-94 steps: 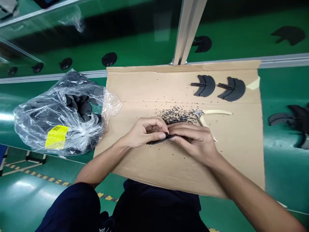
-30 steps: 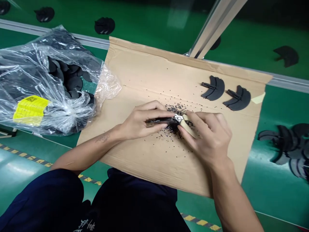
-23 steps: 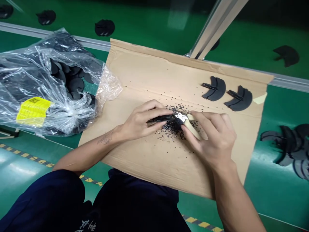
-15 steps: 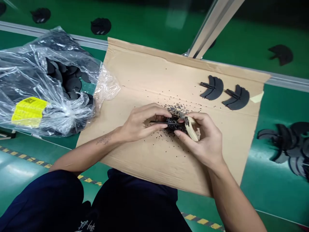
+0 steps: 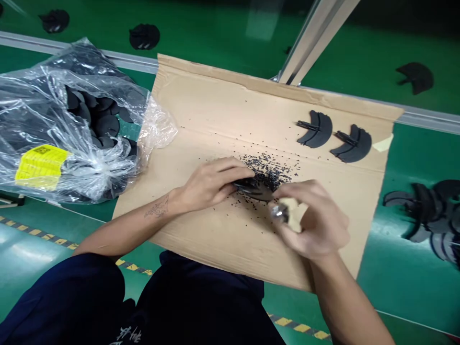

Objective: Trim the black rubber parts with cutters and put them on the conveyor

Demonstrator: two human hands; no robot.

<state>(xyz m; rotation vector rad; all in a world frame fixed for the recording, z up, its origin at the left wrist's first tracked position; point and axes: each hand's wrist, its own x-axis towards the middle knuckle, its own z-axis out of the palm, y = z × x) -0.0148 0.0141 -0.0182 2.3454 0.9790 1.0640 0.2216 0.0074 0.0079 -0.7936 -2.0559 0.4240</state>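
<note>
Black curved part (image 5: 256, 191), one, clamped in the grip of the left hand (image 5: 212, 184) by black clippings (image 5: 269, 168) on cardboard (image 5: 201, 239); cream-handled nippers (image 5: 294, 214), one pair, clasped by the right hand (image 5: 319, 223), nearby; stage, apparently trimming; next move, presumably, turning the part for a check or cut.

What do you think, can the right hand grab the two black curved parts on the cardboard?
Probably not straight away: the right hand holds the cream-handled cutters, though nothing seems to block the curved parts.
</note>
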